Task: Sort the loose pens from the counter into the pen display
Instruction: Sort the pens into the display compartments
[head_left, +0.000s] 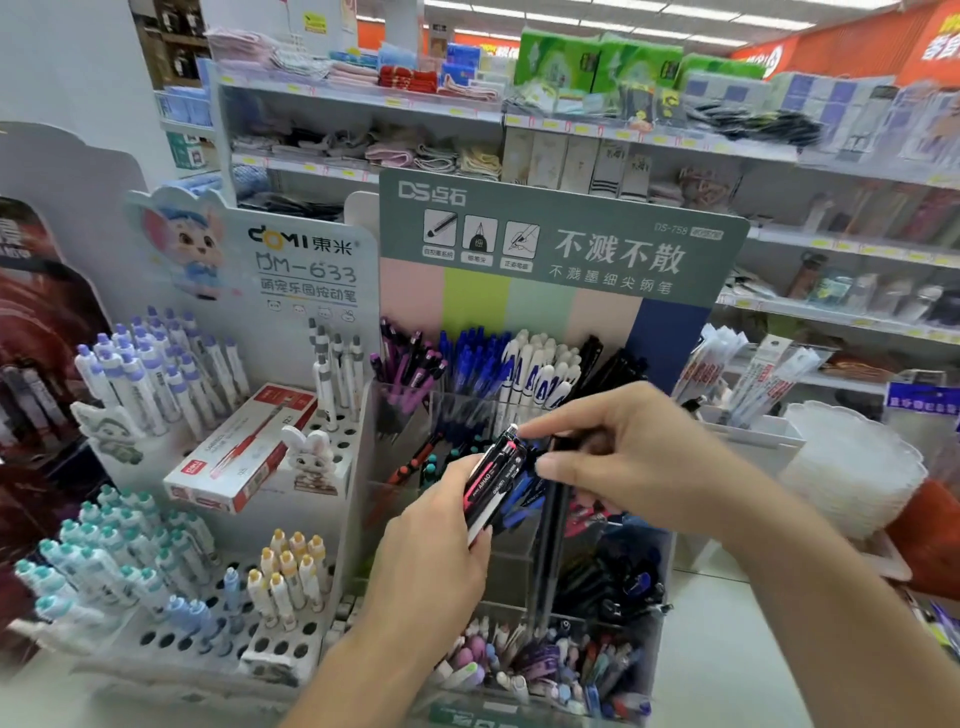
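My left hand (441, 530) grips a bundle of pens (496, 473), black and pink ones with a white label, held over the clear tiered pen display (524, 551). My right hand (618, 457) reaches in from the right, its thumb and forefinger at the top of the bundle, and a long black pen (550, 525) hangs down below its fingers. The display's back row holds purple, blue, white and black pens (519, 364) under a green header card (561, 244). Lower bins hold mixed pens and erasers.
A white peg-hole stand (218, 525) with lilac, teal and yellow-capped pens sits to the left, a red pen box (244, 447) lying on it. A white tray (748, 421) of packaged refills and a stack of white plates (852, 467) stand to the right. Store shelves fill the background.
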